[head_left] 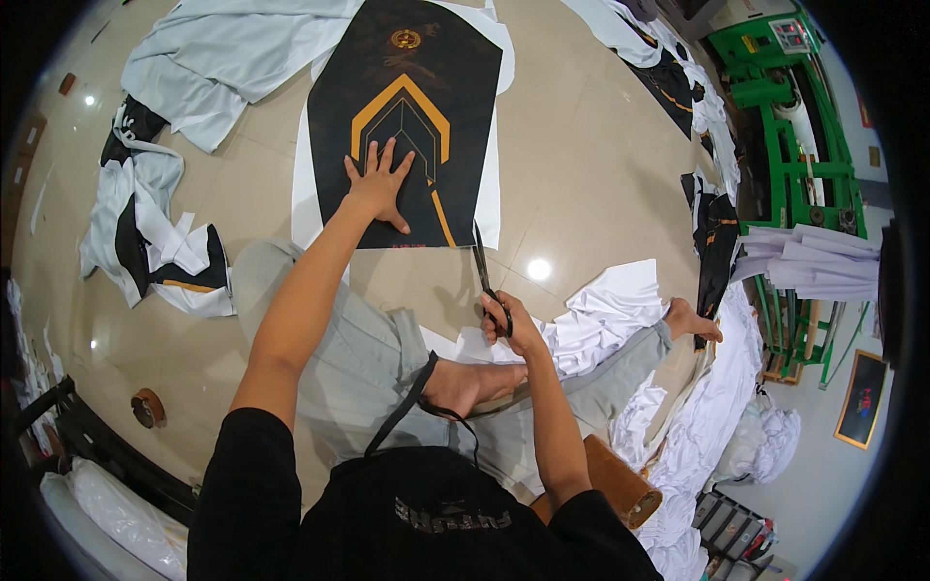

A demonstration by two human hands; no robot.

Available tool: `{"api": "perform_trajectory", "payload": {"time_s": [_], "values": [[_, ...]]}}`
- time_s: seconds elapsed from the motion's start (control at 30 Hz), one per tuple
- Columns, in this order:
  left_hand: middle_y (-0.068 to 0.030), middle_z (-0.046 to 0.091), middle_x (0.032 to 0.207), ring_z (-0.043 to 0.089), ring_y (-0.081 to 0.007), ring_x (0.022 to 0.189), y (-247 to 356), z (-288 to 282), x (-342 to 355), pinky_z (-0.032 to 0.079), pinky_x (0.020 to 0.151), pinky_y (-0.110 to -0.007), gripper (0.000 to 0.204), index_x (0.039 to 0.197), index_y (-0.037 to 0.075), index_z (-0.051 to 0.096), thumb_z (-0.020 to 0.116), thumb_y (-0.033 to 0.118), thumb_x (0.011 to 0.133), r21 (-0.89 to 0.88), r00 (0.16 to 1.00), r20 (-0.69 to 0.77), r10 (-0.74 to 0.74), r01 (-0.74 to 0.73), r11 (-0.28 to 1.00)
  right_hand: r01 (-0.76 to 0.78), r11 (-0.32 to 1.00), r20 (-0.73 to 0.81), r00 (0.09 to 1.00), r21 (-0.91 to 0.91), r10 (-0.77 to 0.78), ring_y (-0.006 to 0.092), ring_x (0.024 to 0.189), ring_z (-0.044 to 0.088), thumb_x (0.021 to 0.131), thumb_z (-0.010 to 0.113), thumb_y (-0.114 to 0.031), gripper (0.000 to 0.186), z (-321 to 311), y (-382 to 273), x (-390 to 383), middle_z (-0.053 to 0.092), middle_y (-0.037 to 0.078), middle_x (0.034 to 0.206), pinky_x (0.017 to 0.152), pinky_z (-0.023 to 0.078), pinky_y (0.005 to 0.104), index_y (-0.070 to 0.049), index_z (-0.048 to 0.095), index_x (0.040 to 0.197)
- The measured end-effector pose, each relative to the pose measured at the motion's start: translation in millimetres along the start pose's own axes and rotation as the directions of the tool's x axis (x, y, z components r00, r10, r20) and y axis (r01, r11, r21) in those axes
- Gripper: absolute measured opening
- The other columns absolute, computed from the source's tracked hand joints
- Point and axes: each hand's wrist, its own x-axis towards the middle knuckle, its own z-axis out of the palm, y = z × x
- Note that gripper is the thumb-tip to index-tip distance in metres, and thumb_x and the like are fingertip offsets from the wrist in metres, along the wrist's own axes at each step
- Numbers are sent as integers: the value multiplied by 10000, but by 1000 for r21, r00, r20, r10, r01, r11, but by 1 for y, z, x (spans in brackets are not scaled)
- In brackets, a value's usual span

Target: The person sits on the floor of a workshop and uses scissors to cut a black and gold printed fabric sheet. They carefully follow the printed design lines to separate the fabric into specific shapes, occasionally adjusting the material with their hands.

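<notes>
A black fabric panel [426,107] with gold angled stripes and a round emblem lies flat on the floor before me, bordered by white cloth margins [491,184]. Spread across its lower middle, my left hand [379,188] presses down with the fingers apart. My right hand [511,324] grips the black handles of a pair of scissors [481,263]. Their blades point away from me at the panel's lower right corner, along the line between black fabric and white margin. How far the blades are apart is hard to see.
White cloth [232,58] lies at the far left, above black-and-white scraps [145,232]. White offcuts [610,305] rest by my leg. More fabric lines the right, beside a green machine [775,107]. A brown block [620,484] sits near my right elbow; a tape roll [147,408] is left.
</notes>
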Motion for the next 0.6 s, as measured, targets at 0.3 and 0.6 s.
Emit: {"api": "perform_trajectory", "payload": {"time_s": [0.3, 0.6], "values": [[-147, -89, 1763, -66, -419, 1615, -1, 0, -1, 70, 1191, -798, 1596, 1699, 310, 65, 1020, 544, 441, -16, 1000, -3, 6, -6, 1000, 35, 997, -7, 999, -74, -36, 134, 457, 508, 985, 746, -422, 439, -1, 6, 4, 539, 39, 602, 430, 405, 298, -31, 555, 927], [-167, -72, 1761, -50, -425, 1615, 2, -6, -6, 62, 1186, -804, 1541, 1702, 256, 96, 1021, 491, 491, -44, 1000, -5, 19, -19, 999, 39, 992, -71, 996, -119, -48, 113, 459, 507, 978, 760, -413, 442, 5, 13, 1, 543, 37, 610, 407, 395, 281, -24, 553, 945]]}}
